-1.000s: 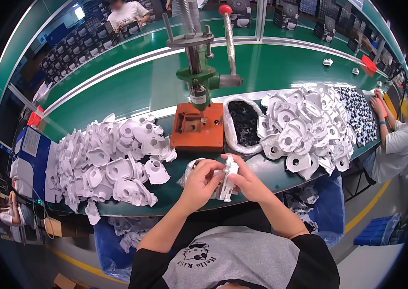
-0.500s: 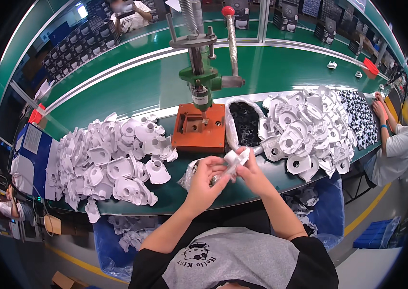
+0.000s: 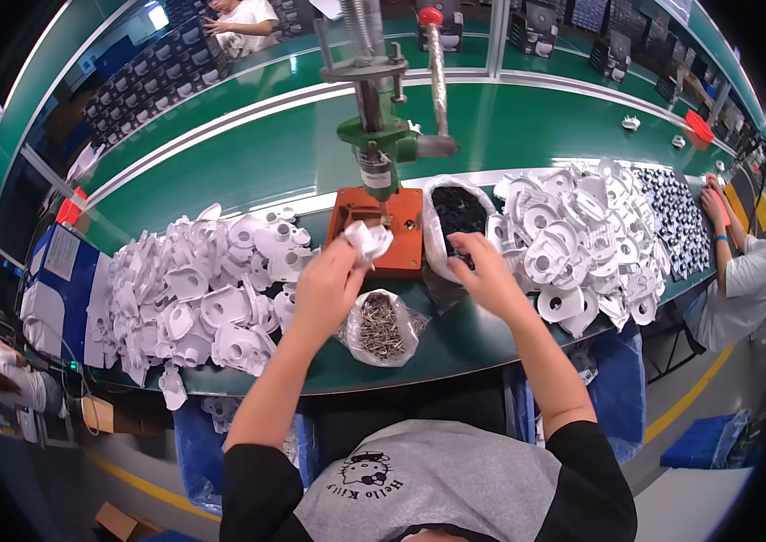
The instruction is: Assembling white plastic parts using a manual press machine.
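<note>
Head view: left hand (image 3: 325, 287) grips one white moulded plastic part (image 3: 370, 242) over one orange rectangular block (image 3: 401, 260); right hand (image 3: 488, 276), fingers curled, at one translucent plastic bag of black pieces (image 3: 437, 260), contents of grip unclear. Two white-part heaps (image 3: 189, 287) flank them.

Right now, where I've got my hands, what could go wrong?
Your left hand holds a white part close to the tip of the green press; it might get pinched if that came down. Your right hand is at the bag of black parts and could snag it and spill some. In front of the left pile, one white piece seems to overhang the table and might fall if bumped.
</note>
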{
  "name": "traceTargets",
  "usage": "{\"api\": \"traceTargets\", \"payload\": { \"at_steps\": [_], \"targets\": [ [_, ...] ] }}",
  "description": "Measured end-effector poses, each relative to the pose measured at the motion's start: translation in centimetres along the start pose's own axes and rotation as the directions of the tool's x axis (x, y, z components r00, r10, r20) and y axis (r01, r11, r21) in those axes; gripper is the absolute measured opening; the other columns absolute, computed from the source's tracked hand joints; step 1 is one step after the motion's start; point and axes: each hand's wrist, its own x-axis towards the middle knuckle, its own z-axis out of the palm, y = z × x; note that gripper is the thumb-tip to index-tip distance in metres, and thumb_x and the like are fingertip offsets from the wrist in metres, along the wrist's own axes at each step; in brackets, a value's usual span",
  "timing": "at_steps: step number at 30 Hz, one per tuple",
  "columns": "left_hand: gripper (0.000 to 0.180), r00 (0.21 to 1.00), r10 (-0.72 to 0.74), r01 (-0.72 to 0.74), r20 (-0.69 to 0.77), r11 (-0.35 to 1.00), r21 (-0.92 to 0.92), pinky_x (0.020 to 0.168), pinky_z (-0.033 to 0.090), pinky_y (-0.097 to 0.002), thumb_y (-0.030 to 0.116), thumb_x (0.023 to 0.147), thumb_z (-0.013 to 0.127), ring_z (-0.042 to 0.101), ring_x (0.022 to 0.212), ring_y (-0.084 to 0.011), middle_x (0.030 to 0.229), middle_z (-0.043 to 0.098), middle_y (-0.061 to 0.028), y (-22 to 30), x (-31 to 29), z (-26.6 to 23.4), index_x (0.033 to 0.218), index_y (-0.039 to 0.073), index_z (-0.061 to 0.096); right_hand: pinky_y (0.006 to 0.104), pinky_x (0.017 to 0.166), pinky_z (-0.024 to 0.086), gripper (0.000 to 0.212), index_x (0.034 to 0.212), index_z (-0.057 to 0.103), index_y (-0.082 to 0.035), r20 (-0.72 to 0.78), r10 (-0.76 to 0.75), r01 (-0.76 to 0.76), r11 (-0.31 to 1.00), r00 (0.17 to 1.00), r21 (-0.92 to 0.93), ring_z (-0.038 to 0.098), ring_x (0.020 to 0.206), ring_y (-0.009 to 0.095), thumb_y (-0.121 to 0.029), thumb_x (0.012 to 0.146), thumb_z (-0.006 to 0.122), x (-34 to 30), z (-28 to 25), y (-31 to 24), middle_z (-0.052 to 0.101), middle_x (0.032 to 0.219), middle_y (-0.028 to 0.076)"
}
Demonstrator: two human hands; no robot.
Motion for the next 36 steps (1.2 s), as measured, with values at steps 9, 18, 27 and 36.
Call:
{"api": "traceTargets", "payload": {
  "at_steps": [9, 18, 27, 36],
  "targets": [
    [0.016, 0.964, 0.261, -0.262, 0.058, 0.882, 0.392, 0.091, 0.047, -0.0440, 0.012, 0.081, 0.055, 0.059, 0.102, -0.0360, 0.103, 0.061, -0.0179, -6.5, 4.4, 4.9, 0.096, 0.005, 0.056, 0.0449, 0.070, 0.050, 0.017, 0.093, 0.056, -0.005, 0.253, 0.117, 0.108, 0.679, 0.960, -0.727, 0.063, 0.082, 0.034, -0.009, 0.076, 0.054, 5.3, 3.0, 5.4, 0.062, 0.084, 0.016],
    [0.027, 0.991, 0.088, -0.102, 0.105, 0.985, 0.140, 0.099, 0.040, -0.0450, 0.015, 0.080, 0.065, 0.051, 0.111, -0.0399, 0.112, 0.057, -0.0222, -6.1, 4.4, 5.7, 0.102, 0.002, 0.056, 0.0456, 0.067, 0.052, 0.019, 0.093, 0.054, -0.003, 0.238, 0.185, 0.019, 0.752, 0.953, -0.659, 0.064, 0.080, 0.036, -0.010, 0.075, 0.056, 5.9, 2.7, 6.5, 0.064, 0.083, 0.018],
    [0.028, 0.984, 0.147, -0.161, 0.105, 0.977, 0.142, 0.104, 0.035, -0.0477, 0.011, 0.080, 0.060, 0.047, 0.117, -0.0423, 0.117, 0.054, -0.0255, -6.9, 3.9, 6.2, 0.105, 0.000, 0.055, 0.0461, 0.072, 0.048, 0.018, 0.093, 0.053, -0.004, 0.322, 0.128, 0.128, 0.736, 0.938, -0.665, 0.064, 0.080, 0.037, -0.007, 0.076, 0.052, 5.5, 2.4, 5.6, 0.064, 0.081, 0.017],
    [0.026, 0.987, 0.135, -0.139, 0.082, 0.989, 0.044, 0.107, 0.032, -0.0474, 0.009, 0.080, 0.060, 0.046, 0.119, -0.0426, 0.120, 0.052, -0.0248, -7.1, 3.7, 6.0, 0.105, 0.001, 0.055, 0.0475, 0.073, 0.049, 0.030, 0.103, 0.058, -0.002, 0.306, 0.130, 0.051, 0.854, 0.943, -0.518, 0.062, 0.083, 0.039, -0.002, 0.074, 0.055, 5.8, 0.6, 5.1, 0.064, 0.085, 0.021]
  ]
}}
